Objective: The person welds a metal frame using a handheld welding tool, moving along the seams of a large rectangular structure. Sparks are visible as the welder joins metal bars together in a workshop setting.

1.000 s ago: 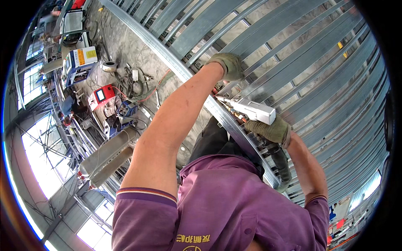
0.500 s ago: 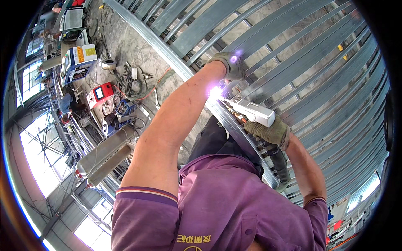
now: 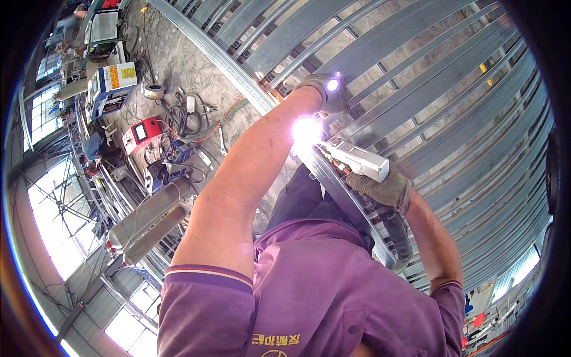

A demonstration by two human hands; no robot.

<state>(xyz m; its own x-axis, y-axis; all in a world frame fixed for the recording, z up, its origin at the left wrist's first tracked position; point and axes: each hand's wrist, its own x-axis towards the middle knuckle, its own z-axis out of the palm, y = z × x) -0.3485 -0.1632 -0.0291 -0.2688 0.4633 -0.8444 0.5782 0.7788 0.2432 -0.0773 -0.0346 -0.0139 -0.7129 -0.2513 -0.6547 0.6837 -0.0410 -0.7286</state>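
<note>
My right hand (image 3: 380,189), in a dirty work glove, is closed round the grip of a handheld welding gun (image 3: 361,160) with a white, box-shaped body. Its tip points up and left at a glaring white-violet weld spot (image 3: 307,131) on the edge rail (image 3: 339,183) of a grey metal frame. Just beyond the glare, my gloved left hand (image 3: 331,95) is curled over a steel bar of the frame, close to where it meets the rail. Its fingertips are mostly hidden, and light spots shine over the glove. Glare hides the joint itself.
Many parallel steel bars (image 3: 440,89) stretch away to the right. On the floor at left are a red machine with a screen (image 3: 143,134), a white-and-blue machine (image 3: 112,83), a wire spool (image 3: 154,91) and tangled cables (image 3: 189,116). Another person (image 3: 95,146) is bent over farther left.
The weld glare has grown larger and brighter, and the light spots on my left glove are stronger. Both hands and the welding gun stay almost in place.
</note>
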